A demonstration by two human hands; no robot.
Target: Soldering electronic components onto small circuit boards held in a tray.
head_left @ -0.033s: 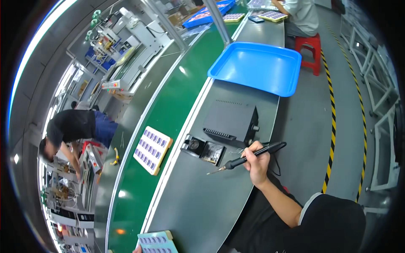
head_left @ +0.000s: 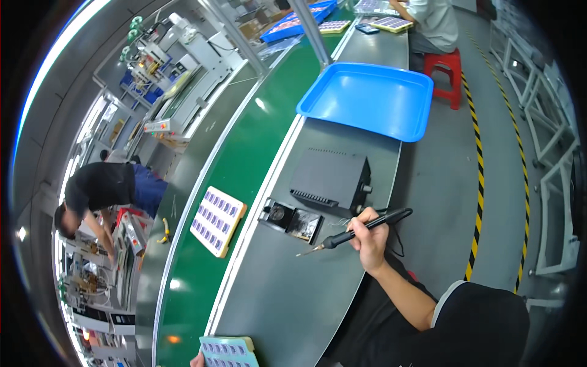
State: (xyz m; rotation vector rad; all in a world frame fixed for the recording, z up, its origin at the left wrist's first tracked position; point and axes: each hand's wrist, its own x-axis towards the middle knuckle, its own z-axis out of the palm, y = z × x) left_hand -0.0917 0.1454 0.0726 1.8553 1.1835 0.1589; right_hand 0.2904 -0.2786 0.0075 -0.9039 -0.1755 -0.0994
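Observation:
My right hand grips a black soldering iron by its handle, fingers wrapped round it. Its metal tip points left and down, over the grey bench top. Beside the tip is a black iron stand with a small open tray of cleaning material. Behind it sits a dark box-shaped soldering station with a knob on its right side. At the lower edge, my left hand shows only partly, its fingers closed on the left edge of a teal tray holding rows of small purple-dark parts.
A cream tray of similar parts lies on the green conveyor belt. A blue plastic tray stands beyond the station. Another person sits on a red stool at the far end; one more bends over machinery at left. Yellow-handled pliers lie across the belt.
The whole view has shifted slightly. Both hands keep their holds, with the soldering iron and the teal tray in nearly the same places.

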